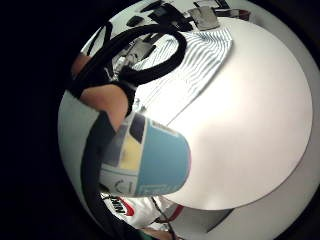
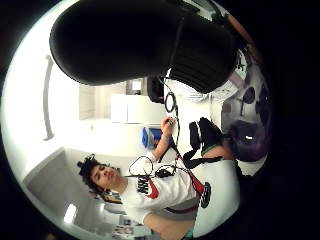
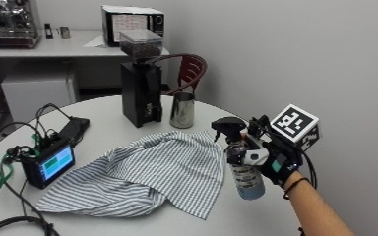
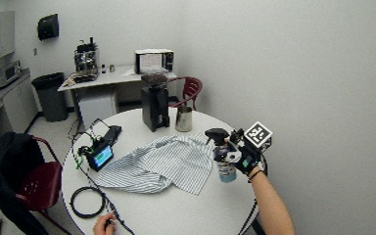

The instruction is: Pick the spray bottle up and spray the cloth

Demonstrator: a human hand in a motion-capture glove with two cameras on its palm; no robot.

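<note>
Right hand point(image 3: 274, 160) is wrapped around the spray bottle point(image 3: 241, 169), fingers curled on its neck below the black trigger head point(image 3: 228, 127). Bottle is held upright, lifted off the desk point(image 3: 241, 216), nozzle turned toward the striped cloth point(image 3: 146, 177). Cloth is spread crumpled on the desk just beside the hand, on the nozzle side. Further out beyond the cloth, a small screen device point(image 3: 48, 164) is seen. A black grinder point(image 3: 140, 86) and steel pitcher point(image 3: 182, 110) are set well beyond the hand. Bottle's blue label point(image 1: 160, 160) is seen close to the palm.
</note>
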